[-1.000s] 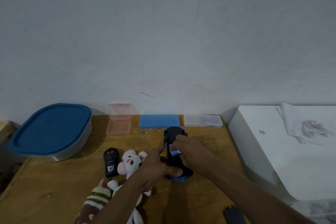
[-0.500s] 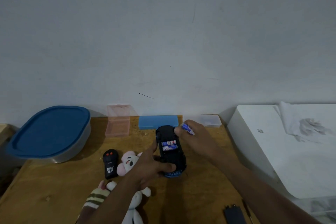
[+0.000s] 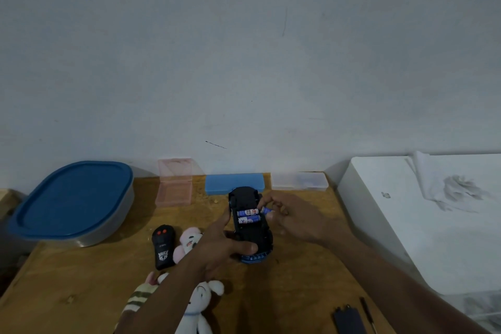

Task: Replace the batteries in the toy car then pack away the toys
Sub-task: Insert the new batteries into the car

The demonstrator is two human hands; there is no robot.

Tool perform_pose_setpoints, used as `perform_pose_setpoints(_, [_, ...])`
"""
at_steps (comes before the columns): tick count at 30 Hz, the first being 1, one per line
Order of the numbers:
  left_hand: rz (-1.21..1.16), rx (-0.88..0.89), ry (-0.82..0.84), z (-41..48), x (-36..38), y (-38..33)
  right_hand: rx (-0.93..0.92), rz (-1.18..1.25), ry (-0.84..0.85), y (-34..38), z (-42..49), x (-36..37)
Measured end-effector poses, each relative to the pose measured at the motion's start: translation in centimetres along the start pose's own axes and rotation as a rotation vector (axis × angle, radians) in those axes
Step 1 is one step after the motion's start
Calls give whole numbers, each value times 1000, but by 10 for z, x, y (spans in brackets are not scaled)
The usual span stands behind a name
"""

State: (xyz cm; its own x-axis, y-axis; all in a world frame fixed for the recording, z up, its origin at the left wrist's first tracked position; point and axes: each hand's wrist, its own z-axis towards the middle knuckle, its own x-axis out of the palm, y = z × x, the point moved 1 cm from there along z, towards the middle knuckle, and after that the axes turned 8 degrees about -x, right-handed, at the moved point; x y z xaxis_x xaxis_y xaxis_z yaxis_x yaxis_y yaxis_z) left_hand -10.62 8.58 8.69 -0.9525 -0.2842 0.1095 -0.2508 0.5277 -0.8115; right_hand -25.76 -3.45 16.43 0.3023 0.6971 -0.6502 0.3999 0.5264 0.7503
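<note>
The toy car point(image 3: 250, 236) lies upside down, its black underside up and blue body showing at the near end. My left hand point(image 3: 222, 247) grips it from the left and below. Two blue batteries point(image 3: 249, 216) sit side by side in its open compartment. My right hand point(image 3: 295, 221) pinches a third blue battery point(image 3: 267, 209) at the compartment's right edge. A black remote point(image 3: 162, 248) with two red buttons lies to the left. Beside it lie a pink-and-white plush point(image 3: 189, 243), a white plush point(image 3: 202, 304) and a striped plush point(image 3: 139, 297), partly under my left forearm.
A large grey tub with a blue lid point(image 3: 71, 202) stands at the back left. An open pink case point(image 3: 174, 184), a blue case point(image 3: 234, 183) and a clear case point(image 3: 299, 181) line the wall. A white appliance point(image 3: 423, 222) borders the right. A black cover point(image 3: 348, 321) and screwdriver point(image 3: 367, 313) lie near the front edge.
My right hand lifted a battery out of the car, then brought it back down to the compartment's right edge. The left hand tilted the car, exposing two batteries.
</note>
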Motion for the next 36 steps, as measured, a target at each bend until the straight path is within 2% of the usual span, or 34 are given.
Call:
perform_pose_setpoints(5, [15, 15, -5, -2, 0, -3, 13, 123, -16, 2, -1, -1])
perform_pose_setpoints(9, [-4, 23, -1, 0, 0, -3, -16, 102, -61, 2, 0, -1])
perform_pose_setpoints(14, [-11, 42, -6, -2, 3, -6, -27, -38, -62, 3, -1, 2])
perform_pose_setpoints(20, [-10, 30, -26, -1, 6, -7, -32, -391, -101, 12, 3, 6])
perform_pose_setpoints(23, [-35, 38, -14, -3, 8, -7, -8, -472, -126, 17, 6, 13])
perform_pose_setpoints(26, [-50, 44, -4, -3, 8, -8, 43, -424, -184, 18, 8, 19])
perform_pose_setpoints(30, [38, 56, -44, -10, 9, -14, 48, -468, -149, 17, 8, 35])
perform_pose_setpoints(36, [81, 90, -15, -17, 6, -11, 216, -110, -248, 7, 10, 28])
